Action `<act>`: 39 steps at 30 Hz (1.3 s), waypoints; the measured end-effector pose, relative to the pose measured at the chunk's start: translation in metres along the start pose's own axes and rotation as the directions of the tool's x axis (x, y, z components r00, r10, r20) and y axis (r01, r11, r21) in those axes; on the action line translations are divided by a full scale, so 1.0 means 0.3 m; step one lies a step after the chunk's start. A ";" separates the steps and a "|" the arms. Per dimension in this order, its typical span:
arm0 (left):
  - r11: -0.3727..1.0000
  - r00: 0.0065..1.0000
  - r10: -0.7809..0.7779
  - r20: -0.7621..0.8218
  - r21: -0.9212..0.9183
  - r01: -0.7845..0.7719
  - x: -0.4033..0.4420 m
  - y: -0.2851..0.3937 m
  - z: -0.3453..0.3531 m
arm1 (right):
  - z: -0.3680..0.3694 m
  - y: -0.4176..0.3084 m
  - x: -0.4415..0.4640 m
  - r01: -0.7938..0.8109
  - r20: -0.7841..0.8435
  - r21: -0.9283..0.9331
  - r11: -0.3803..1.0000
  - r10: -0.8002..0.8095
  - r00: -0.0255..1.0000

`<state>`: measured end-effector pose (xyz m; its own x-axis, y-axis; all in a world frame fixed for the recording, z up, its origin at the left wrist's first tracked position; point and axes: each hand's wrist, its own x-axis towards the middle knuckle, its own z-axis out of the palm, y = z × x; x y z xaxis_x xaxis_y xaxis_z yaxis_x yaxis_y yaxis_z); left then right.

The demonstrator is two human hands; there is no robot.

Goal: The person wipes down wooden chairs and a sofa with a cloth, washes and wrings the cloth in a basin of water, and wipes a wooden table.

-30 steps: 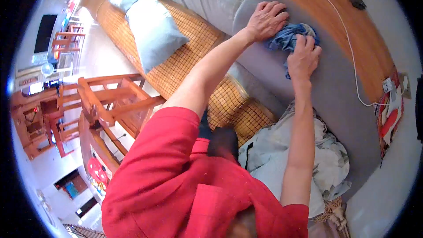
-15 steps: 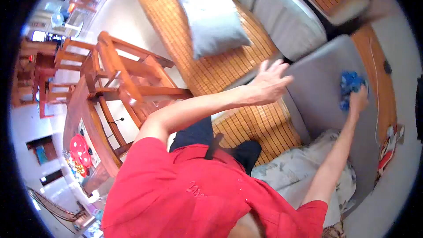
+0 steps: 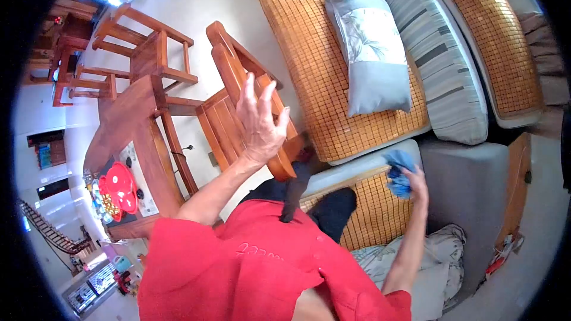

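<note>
A crumpled blue cloth (image 3: 397,172) is in my right hand (image 3: 418,185), whose fingers are closed around it. The hand is above the mat-covered sofa seat (image 3: 377,211), just left of the grey armrest (image 3: 461,178). Whether the cloth touches anything below, I cannot tell. My left hand (image 3: 262,122) is raised and holds nothing, its fingers spread apart. It appears in front of a wooden chair (image 3: 217,122) and covers part of its frame.
A grey and white pillow (image 3: 377,53) lies on the long matted seat (image 3: 297,35), beside striped back cushions (image 3: 440,53). Leaf-patterned fabric (image 3: 446,255) is bunched near the armrest. To the left stands a wooden table (image 3: 134,119) bearing a red dish (image 3: 122,187).
My right hand has brought the blue cloth from the grey armrest leftward over the matted seat. My left hand has shifted from beside the armrest to before the chair. The view has turned.
</note>
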<state>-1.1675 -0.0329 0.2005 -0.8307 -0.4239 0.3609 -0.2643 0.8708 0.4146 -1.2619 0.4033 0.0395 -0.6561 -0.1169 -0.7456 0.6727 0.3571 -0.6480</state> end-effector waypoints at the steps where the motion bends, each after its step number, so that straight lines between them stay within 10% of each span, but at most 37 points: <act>1: 0.998 0.999 -0.029 -0.024 -0.049 0.027 -0.004 -0.033 0.007 | 0.127 -0.010 0.016 0.015 0.080 0.078 0.997 -0.021 0.997; 4: 0.997 0.997 -0.081 -0.014 -0.022 0.080 -0.023 -0.082 -0.025 | 0.507 -0.135 -0.042 -0.104 0.357 0.449 0.888 -0.071 0.932; 10: 0.894 0.918 -0.384 -0.099 -0.288 0.342 0.038 -0.111 -0.020 | 1.024 -0.312 -0.114 -0.021 0.581 0.337 0.941 -0.190 0.791; 18: 0.830 0.864 -0.496 -0.093 -0.342 0.440 0.052 -0.202 0.008 | 1.078 -0.323 -0.121 0.257 0.576 0.023 0.966 -0.223 0.786; 22: 0.572 0.797 -0.570 0.198 -0.601 0.558 -0.029 -0.289 0.099 | 1.084 -0.307 -0.098 0.357 0.565 -0.062 0.932 -0.261 0.782; 32: 0.597 0.808 -0.578 0.111 -0.618 0.512 -0.035 -0.323 0.097 | 1.248 -0.391 -0.161 0.380 0.372 0.153 0.912 -0.409 0.833; 34: 0.351 0.700 -0.630 0.338 -0.679 0.644 -0.004 -0.304 -0.001 | 1.320 -0.397 -0.179 0.334 0.344 0.267 0.904 -0.414 0.843; 39: 0.523 0.735 -0.608 0.300 -0.545 0.655 0.007 -0.430 -0.082 | 1.449 -0.387 -0.215 0.302 0.360 0.300 0.905 -0.401 0.842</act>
<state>-1.1231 -0.1524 0.1683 -0.5966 -0.7667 -0.2372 -0.4152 0.0420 0.9088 -1.1491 -0.0334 0.0952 -0.6993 -0.5754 -0.4241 0.5129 0.0093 -0.8584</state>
